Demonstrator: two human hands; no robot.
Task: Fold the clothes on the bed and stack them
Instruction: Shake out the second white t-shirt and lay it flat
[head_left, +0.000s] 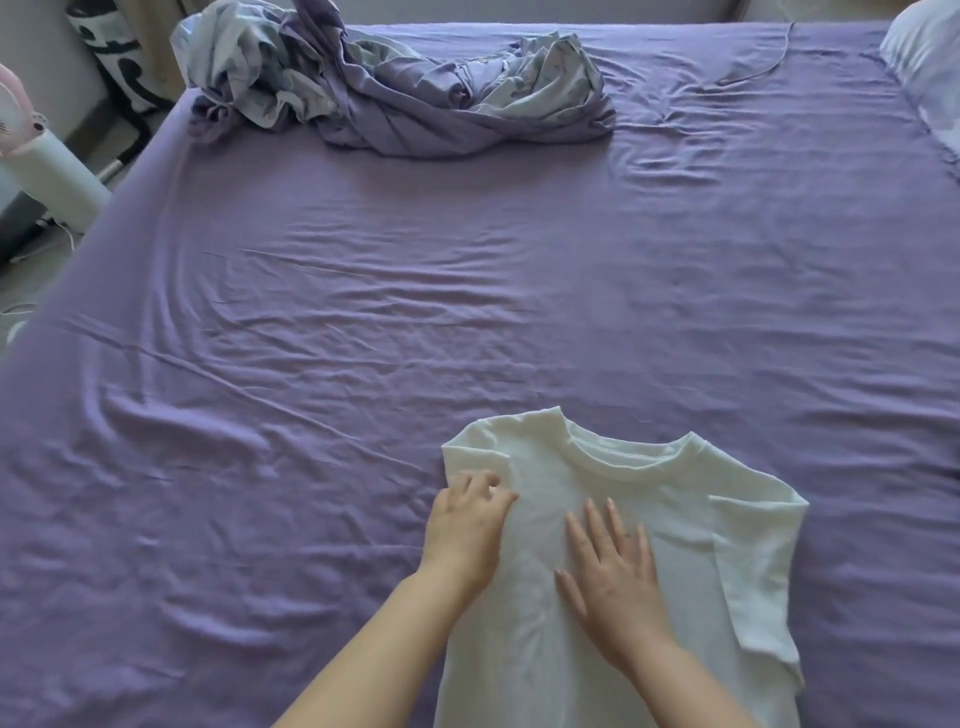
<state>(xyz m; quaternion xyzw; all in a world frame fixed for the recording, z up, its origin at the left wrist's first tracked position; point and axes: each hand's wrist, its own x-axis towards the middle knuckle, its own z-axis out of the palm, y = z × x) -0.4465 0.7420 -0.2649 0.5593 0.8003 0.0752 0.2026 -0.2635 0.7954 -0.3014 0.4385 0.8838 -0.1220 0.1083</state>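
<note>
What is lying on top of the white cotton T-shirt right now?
Both hands: the left hand at its folded left edge, the right hand flat on the white cotton T-shirt. The fabric beneath them is hidden.

One white T-shirt (597, 519) lies at the lower centre of the frame. Two hands rest on it: the left hand (467, 525) at its left edge, the right hand (613, 577) near its middle. One crumpled quilt (395, 88) lies at the upper centre. One pillow (930, 67) shows at the upper right, one fan (31, 140) at the upper left, one cable (763, 62) near the top right.
</note>
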